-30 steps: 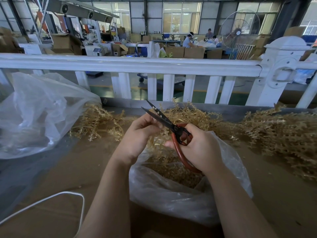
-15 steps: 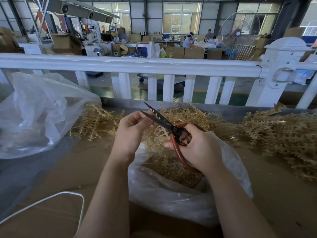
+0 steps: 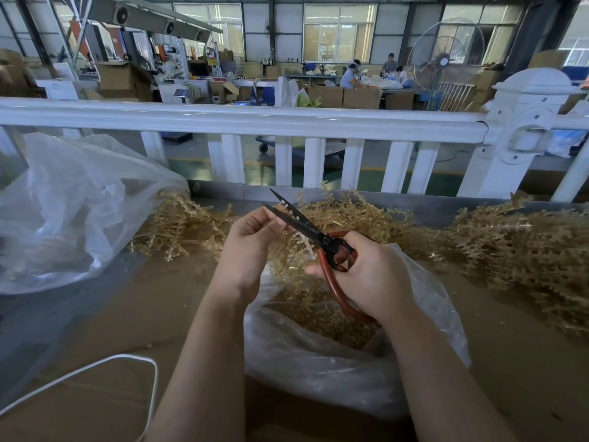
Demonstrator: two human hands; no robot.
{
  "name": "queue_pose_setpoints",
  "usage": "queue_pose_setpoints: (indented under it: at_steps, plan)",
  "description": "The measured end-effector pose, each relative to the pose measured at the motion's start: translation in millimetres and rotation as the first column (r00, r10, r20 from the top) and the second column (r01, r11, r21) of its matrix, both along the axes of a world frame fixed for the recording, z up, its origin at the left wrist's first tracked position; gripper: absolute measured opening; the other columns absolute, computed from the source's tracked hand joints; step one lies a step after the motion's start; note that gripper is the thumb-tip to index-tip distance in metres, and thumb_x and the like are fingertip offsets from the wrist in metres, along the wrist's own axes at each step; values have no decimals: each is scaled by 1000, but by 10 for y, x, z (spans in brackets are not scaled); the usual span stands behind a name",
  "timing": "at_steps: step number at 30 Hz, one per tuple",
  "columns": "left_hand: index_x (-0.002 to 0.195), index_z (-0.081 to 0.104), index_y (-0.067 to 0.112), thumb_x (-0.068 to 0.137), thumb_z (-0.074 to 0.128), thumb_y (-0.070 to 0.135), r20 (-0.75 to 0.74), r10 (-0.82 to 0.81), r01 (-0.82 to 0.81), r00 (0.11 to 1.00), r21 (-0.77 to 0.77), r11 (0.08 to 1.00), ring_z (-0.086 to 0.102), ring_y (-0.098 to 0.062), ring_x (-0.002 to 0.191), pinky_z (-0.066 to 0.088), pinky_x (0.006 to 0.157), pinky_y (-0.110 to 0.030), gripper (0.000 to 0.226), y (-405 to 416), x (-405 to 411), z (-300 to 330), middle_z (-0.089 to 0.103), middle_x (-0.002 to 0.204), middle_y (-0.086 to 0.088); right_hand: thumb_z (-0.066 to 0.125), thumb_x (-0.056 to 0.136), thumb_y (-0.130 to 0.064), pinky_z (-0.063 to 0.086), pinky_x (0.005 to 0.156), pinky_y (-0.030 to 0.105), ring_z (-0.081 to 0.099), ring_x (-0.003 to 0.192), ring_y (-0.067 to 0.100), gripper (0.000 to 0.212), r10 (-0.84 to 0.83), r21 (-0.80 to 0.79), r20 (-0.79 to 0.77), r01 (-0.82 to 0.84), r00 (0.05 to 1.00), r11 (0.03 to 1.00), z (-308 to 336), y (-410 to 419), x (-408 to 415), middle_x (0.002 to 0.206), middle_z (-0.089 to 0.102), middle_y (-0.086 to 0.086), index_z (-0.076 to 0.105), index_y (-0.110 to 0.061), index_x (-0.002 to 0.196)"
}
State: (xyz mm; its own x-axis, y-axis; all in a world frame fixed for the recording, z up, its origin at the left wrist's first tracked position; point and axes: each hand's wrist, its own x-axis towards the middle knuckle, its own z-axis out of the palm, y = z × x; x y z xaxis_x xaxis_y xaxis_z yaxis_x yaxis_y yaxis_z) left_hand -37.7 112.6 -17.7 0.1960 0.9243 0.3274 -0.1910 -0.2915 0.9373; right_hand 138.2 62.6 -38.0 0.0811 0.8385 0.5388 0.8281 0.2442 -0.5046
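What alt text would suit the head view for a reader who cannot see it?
The right hand grips red-handled scissors, blades open, around a thin golden sprig that the left hand pinches, above an open clear plastic bag of clippings. More golden sprigs lie heaped on the brown table, with a white railing behind.

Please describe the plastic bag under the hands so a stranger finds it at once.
Start at the white railing and come down to the brown table. The plastic bag lies under the right hand, open, with golden pieces inside. The other clear bag lies far left.
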Motion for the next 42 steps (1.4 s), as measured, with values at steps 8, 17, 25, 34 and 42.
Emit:
queue_pose_setpoints:
  at_steps: [8,17,25,34,42]
  plan:
    - [98,70,0,97,56,7,-30,61,-61,998,26,998,66,-5,84,47,73,-9,15,17,6,-4,74,90,-1,44,62,-91,51,58,17,61,65,1,78,-53,7,68,52,996,999,-11,18,17,75,62,-22,69,-28,99]
    - [94,71,3,97,57,10,-75,90,-89,993,18,996,65,0,83,43,71,-4,16,10,18,4,74,87,3,44,64,-92,39,57,6,56,68,-5,76,-37,-3,51,37,998,999,-20,26,20,78,61,-27,68,-32,104]
    - [93,72,10,98,56,12,-83,67,-63,994,44,997,67,1,84,44,72,-3,16,-14,-2,21,75,86,7,42,61,-96,36,54,6,59,70,-6,75,-23,-40,34,24,999,999,-29,33,22,80,65,-24,63,-37,103]
    - [92,70,3,99,53,9,-101,49,-46,994,31,998,65,0,82,43,72,-3,19,-3,1,3,72,83,5,47,59,-94,39,53,2,49,65,-19,73,-28,-33,-5,28,1000,999,-39,30,15,70,55,-31,67,-37,100]
    - [91,73,12,98,56,11,-53,87,-88,995,-23,996,66,0,87,40,84,-22,18,-9,10,17,74,88,7,49,63,-93,32,52,3,51,68,-18,66,-25,-65,47,28,999,998,-53,44,42,73,55,-34,60,-42,103]
